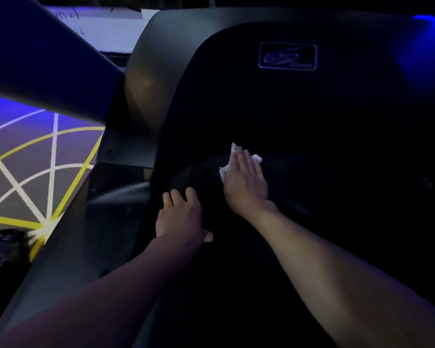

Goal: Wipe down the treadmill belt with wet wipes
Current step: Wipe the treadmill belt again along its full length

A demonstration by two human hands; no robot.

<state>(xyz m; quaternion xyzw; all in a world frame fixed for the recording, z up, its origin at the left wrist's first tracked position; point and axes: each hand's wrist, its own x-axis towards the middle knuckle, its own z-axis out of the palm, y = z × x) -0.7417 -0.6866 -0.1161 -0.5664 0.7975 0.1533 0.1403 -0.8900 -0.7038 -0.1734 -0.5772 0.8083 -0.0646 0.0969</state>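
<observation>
— How many wipes?
— One wet wipe (pixel 223 171), peeking out under the fingers (pixel 244 160) of the right hand (pixel 246 183).
— Hands?
— Two, counting the left hand (pixel 178 218). One treadmill belt (pixel 231 280) beneath the fingers, one logo badge (pixel 287 56) well beyond them.

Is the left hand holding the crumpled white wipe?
No, the right hand presses the crumpled white wipe onto the black belt; the left hand is empty.

Both forearms (pixel 337 272) are showing bare right down to the frame's edge. The left hand (pixel 180 217) and right hand (pixel 246 183) are seemingly going bare too, though dim light is hiding detail.
</observation>
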